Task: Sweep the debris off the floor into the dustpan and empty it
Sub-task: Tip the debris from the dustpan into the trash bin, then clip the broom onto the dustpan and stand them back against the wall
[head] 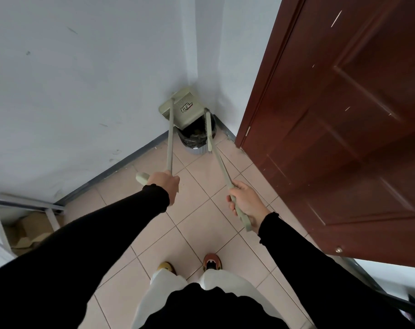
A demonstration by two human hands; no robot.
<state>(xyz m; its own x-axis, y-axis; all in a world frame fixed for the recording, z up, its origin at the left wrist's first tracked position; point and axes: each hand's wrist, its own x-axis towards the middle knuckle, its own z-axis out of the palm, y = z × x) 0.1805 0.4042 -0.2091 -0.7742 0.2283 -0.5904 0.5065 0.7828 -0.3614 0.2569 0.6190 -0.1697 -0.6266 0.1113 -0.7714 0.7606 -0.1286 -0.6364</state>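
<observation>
A pale green dustpan point(183, 108) on a long handle is tipped over a bin point(197, 138) lined with a black bag, in the corner of the room. My left hand point(165, 184) grips the top of the dustpan's handle. My right hand point(245, 200) grips the handle of a broom point(210, 131), whose far end reaches into the bin beside the dustpan. Dark rubbish shows inside the bin. The broom's bristles are hidden.
White walls meet at the corner behind the bin. A dark red door point(344, 129) stands open on the right. A metal shelf frame point(52, 212) with cardboard is at the left. My feet point(190, 264) stand on beige floor tiles.
</observation>
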